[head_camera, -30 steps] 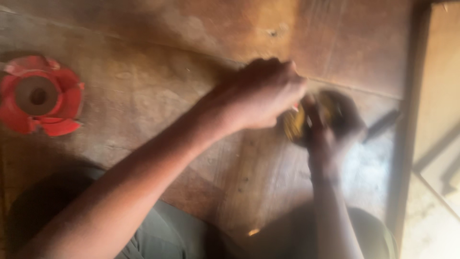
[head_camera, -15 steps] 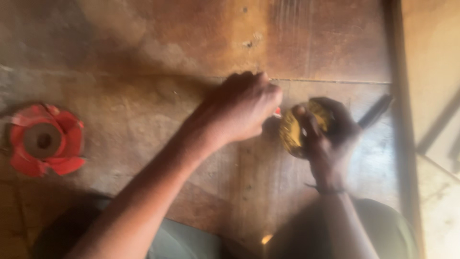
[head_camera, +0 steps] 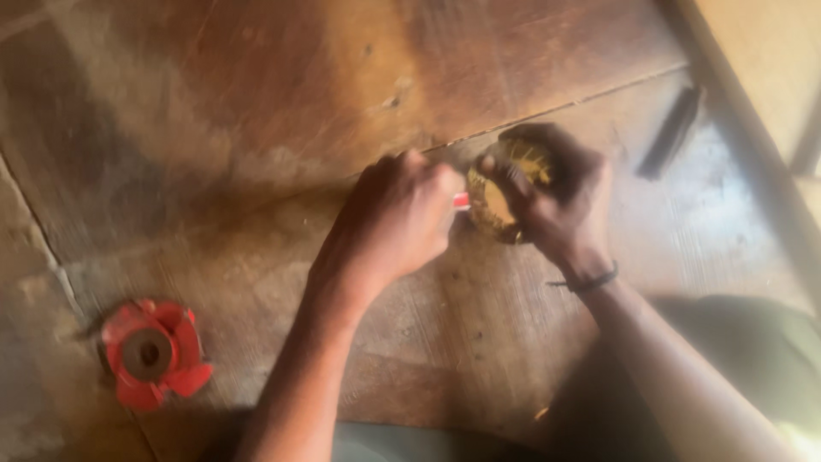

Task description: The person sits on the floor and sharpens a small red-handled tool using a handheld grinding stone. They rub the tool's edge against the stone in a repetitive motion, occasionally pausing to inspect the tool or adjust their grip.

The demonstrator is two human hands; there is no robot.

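A round yellowish part (head_camera: 505, 192) is being gripped above the wooden floor (head_camera: 256, 128) by the right hand (head_camera: 556, 201), fingers curled around it. A small red-tipped tool (head_camera: 460, 202) is being pinched against it by the closed left hand (head_camera: 393, 218). A red fan piece (head_camera: 152, 352) is lying well apart.

A worn wooden bench (head_camera: 256, 111) fills the frame, brown and stained, with a pale scuffed patch toward the right. A crack runs across it from the centre to the upper right, and another seam slants down the left side. At lower left lies a red fan-like wheel (head_camera: 151, 354) with a grey hub. At upper right lies a short dark bar (head_camera: 672, 131), near a raised wooden edge (head_camera: 753, 162).
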